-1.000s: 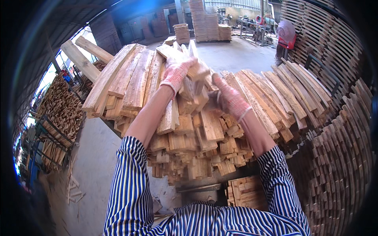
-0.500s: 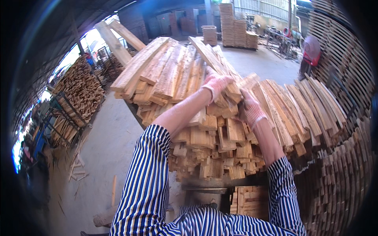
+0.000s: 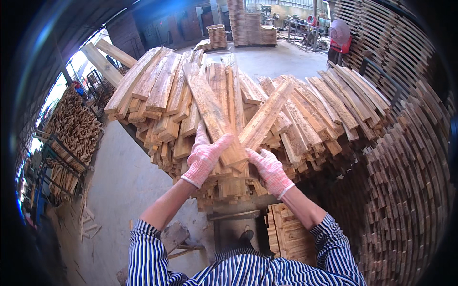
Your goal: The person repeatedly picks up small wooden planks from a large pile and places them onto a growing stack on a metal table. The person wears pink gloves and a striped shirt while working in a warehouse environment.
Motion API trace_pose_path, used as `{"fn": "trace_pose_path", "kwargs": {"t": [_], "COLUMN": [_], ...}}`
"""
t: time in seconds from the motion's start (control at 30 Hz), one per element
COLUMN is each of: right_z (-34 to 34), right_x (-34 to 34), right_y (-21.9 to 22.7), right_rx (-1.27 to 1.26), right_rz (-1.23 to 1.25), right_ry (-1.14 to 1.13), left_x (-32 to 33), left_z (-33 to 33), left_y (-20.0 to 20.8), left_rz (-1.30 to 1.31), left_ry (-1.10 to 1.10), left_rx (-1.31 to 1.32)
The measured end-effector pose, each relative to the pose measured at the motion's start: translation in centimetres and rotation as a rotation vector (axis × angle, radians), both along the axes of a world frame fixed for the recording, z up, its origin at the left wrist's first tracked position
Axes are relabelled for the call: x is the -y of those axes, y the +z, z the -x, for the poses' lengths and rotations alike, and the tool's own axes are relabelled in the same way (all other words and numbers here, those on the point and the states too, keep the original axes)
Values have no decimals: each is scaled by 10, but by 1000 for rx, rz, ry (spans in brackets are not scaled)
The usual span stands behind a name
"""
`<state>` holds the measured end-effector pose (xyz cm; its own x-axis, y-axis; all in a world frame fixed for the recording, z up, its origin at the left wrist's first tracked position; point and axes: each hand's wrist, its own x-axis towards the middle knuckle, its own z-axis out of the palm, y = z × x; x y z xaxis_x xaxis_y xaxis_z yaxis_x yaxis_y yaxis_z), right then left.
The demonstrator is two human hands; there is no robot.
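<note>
A big heap of sawn wooden planks (image 3: 160,86) lies in front of me, their ends facing me. My left hand (image 3: 207,156), in a pink and white knit glove, grips the near end of a long plank (image 3: 210,102), thumb on top and fingers along its left side. At least one more board shows beneath that end. My right hand (image 3: 270,170), gloved alike, is closed at the right side of the same end; its fingertips are partly hidden. Another plank (image 3: 267,114) slants up to the right, its near end meeting the held plank between my hands.
Stacked slats (image 3: 400,190) rise close on my right. A wood pile (image 3: 71,119) stands in racks to the left, past the concrete floor (image 3: 117,162). Below the heap is a wooden panel (image 3: 291,231). Farther back are board stacks (image 3: 245,26) and a red fan-like machine (image 3: 339,38).
Both hands have come nearer to me, drawing the held plank's end back over the heap. A slanting plank now shows clearly to its right. The view has shifted to the right.
</note>
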<state>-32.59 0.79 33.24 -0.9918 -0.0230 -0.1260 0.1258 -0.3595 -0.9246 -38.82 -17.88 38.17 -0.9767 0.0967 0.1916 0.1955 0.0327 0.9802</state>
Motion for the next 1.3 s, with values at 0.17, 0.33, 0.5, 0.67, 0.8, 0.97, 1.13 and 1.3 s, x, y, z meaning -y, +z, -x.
{"fn": "trace_pose_path", "kwargs": {"t": [0.17,0.33,0.5,0.67,0.8,0.97,1.13,1.3], "right_z": [-5,26,44,0,-45,-41,-65,-97], "right_x": [-6,-35,-23,-33,-34,-55,-28,-46], "right_y": [26,53,32,30,21,1,5,-51], "right_rx": [-143,-101,-16,-225,-433,49,0,-129], "right_rz": [-478,-412,60,-396,-416,156,-162,-402], "right_ry": [-6,317,309,336,458,445,397,378], "left_x": [6,13,7,11,17,-14,17,18], "left_z": [-14,-25,-21,-94,-144,-152,-91,-84], "left_y": [-3,4,-3,-4,-79,-80,-17,-77], "left_rz": [-274,-420,-455,-391,-511,-509,-526,-366], "left_ry": [-104,-284,-375,-417,-472,-475,-405,-385], "left_rx": [154,385,379,479,430,341,491,433]}}
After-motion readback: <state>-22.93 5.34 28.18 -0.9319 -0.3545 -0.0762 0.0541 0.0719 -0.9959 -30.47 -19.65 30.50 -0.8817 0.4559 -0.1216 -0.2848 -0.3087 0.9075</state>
